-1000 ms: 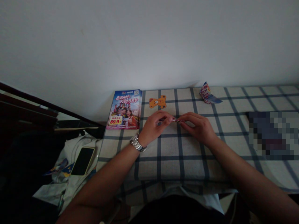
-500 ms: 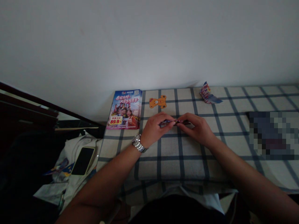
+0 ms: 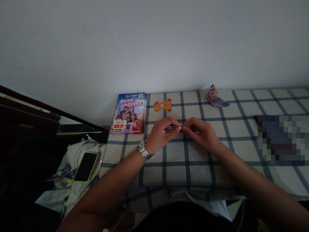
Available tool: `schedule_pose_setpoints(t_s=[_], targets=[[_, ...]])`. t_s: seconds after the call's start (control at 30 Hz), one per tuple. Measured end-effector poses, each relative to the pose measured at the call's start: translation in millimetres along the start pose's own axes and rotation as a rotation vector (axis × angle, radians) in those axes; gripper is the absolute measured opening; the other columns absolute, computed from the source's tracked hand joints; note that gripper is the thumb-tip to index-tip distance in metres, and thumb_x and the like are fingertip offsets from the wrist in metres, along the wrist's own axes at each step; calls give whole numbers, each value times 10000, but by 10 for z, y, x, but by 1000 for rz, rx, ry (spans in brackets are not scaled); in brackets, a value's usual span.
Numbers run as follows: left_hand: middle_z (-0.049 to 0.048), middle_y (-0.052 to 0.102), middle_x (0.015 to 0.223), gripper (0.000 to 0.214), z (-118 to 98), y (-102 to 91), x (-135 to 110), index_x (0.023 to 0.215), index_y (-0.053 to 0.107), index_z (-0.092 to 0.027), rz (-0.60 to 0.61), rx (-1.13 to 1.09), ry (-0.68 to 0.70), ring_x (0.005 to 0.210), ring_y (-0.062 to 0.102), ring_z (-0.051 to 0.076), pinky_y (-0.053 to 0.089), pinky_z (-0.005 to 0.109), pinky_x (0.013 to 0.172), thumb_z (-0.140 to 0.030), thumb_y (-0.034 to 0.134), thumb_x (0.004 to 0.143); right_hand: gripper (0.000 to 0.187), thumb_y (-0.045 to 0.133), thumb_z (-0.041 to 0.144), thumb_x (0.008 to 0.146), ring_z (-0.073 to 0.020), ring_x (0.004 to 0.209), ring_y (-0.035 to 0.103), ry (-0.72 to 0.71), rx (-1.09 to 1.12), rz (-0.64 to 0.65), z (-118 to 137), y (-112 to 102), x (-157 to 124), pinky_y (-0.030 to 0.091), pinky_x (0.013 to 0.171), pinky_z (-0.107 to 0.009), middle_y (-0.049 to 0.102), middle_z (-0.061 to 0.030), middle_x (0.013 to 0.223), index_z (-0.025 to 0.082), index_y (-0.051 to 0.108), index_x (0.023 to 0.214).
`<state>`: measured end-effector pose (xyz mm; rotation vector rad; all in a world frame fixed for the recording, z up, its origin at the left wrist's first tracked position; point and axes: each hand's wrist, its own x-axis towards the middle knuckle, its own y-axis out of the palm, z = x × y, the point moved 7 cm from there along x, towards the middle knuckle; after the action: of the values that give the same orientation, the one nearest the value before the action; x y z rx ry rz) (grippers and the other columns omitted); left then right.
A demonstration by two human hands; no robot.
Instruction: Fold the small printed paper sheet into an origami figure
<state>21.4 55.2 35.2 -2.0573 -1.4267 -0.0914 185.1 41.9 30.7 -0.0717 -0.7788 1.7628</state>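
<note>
L hand (image 3: 160, 135) & R hand (image 3: 200, 133) are both closed to a pinch, backs up, fingertips almost meeting. Betw. them is a thin twisted strip of printed foil wrapper (image 3: 181, 128), blue & red, gripped by each hand's thumb + fingers, one end per hand. Fingers hide most of it, so exact shape is hard to see. Strip is abt mid-width of the checked cloth (image 3: 190, 167), closer to far edge than near edge; can't tell if it touches the cloth. Both forearms come in from near edge, L wrist w/ metal-link watch (image 3: 145, 149).

Along far edge, L to R: travel brochure (image 3: 128, 113) w/ yellow "89.9" price box, at far-L corner; orange teddy-bear cutout (image 3: 163, 105) just R of it; crumpled printed wrapper (image 3: 214, 97) further R, well apart from the bear, right by the white wall (image 3: 154, 42). Near R edge is a dark object (image 3: 281, 140), pixelated, too blurred to name. Beyond L edge, lower down, a smartphone (image 3: 85, 167) lies screen up on rumpled white cloth (image 3: 74, 158).
</note>
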Motion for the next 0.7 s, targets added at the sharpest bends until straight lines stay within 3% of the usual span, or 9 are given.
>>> schedule_pose_setpoints(t_s=[0.23, 0.37, 0.7], targets=[[36, 776, 942, 157, 93, 27, 6, 982, 748, -200, 17, -141, -138, 846, 716, 149, 556, 248, 755, -349, 726, 937, 95, 640, 310, 989, -172, 802, 648, 37, 115, -28, -36, -51, -2, 507, 672, -274, 693, -36, 907, 228, 669, 948], [53, 787, 974, 205, 134, -2, 12, 1002, 761, -188, -19, -257, -148, 874, 734, 152, 583, 247, 781, -378, 736, 928, 118, 654, 343, 982, -174, 773, 639, 80, 122, -52, -73, -114, 1, 501, 656, -280, 696, -35, 883, 230, 679, 958], [31, 769, 866, 183, 70, -71, 8, 924, 758, -186, -82, -126, -110, 771, 692, 118, 542, 218, 706, -364, 717, 945, 157, 650, 368, 989, -175, 774, 647, 59, 124, -23, -73, -89, 7, 496, 661, -291, 718, -43, 902, 221, 696, 956]])
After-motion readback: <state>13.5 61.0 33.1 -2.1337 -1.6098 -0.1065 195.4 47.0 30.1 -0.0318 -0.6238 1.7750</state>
